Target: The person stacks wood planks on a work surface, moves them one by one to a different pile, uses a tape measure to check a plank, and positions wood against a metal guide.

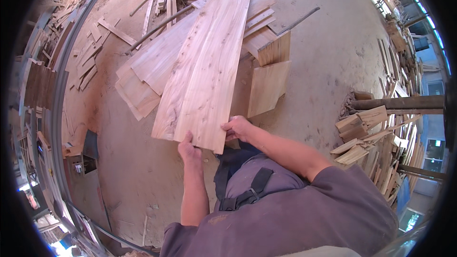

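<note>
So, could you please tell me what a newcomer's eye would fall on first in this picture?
Most likely the long pale board in the centre, its near end held by the left hand and the right hand. Next might come the wide boards partly hidden behind it on the left, then the jumbled wood pieces at the picture's right.

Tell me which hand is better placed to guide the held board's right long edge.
Probably the right hand: it grips the wide board at that edge, near the corner, while the left hand holds the near end, farther left.
</note>
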### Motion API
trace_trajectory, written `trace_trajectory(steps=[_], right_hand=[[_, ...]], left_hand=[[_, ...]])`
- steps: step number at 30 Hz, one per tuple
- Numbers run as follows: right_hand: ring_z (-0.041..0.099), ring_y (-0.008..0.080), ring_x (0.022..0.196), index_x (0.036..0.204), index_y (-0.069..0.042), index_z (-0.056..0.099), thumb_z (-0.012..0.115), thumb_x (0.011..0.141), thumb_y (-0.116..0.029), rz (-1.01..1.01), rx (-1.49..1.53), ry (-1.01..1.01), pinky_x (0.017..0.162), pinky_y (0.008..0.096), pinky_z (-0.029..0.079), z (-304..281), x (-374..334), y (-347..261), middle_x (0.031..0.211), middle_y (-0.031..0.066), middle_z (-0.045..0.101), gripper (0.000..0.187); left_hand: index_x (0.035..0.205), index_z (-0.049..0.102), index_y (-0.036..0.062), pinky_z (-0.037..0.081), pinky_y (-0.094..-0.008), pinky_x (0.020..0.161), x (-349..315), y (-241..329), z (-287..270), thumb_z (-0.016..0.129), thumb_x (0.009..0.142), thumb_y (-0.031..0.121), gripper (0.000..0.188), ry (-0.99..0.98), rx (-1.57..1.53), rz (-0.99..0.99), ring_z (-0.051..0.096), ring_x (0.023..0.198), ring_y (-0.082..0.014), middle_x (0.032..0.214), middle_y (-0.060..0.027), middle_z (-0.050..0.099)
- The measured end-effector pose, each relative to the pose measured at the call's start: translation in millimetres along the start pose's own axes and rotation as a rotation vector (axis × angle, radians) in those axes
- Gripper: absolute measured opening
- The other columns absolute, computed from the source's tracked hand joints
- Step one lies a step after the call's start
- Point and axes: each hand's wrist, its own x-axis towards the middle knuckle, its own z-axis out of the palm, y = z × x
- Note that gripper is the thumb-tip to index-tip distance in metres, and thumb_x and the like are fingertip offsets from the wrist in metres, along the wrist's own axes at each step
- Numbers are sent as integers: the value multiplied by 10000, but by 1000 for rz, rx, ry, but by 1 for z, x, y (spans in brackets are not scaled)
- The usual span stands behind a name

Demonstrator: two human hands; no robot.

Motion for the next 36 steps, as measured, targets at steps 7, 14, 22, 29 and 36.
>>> trace_trajectory(steps=[7,14,22,29,36], right_hand=[[722,257,765,1069,-11,648,709,908,-143,9,-160,-187,629,352,595,21,-2,12,931,148,725,216],[691,302,1022,1192,-29,602,615,964,-222,15,123,17,848,429,577,-14,38,-1,1126,184,701,300],[652,278,1007,1216,-17,585,616,981,-275,21,228,99,900,434,536,-37,115,-26,1220,174,655,350],[616,379,1142,1307,40,526,600,931,-194,-89,588,130,992,542,505,-75,177,-74,1252,206,629,449],[636,346,1125,1273,17,566,680,828,-197,-26,734,280,989,574,498,-54,150,-96,1240,190,640,507]], left_hand=[[1333,515,-116,557,-464,976,-30,70,-141,593,970,18,395,120,33,79,653,1108,-327,1271,-206,631],[1375,504,-60,555,-479,945,-142,90,-271,586,960,19,430,329,43,193,650,1095,-320,1254,-180,636],[1383,513,-56,526,-447,970,-240,36,-294,598,987,182,470,541,5,235,643,1114,-306,1251,-166,655],[1395,524,-50,470,-497,1042,-283,-3,-201,472,1021,509,674,654,-87,328,581,1220,-362,1379,-195,575],[1431,494,-41,449,-505,1063,-297,24,-115,521,978,583,772,951,224,418,553,1251,-377,1428,-199,541]])
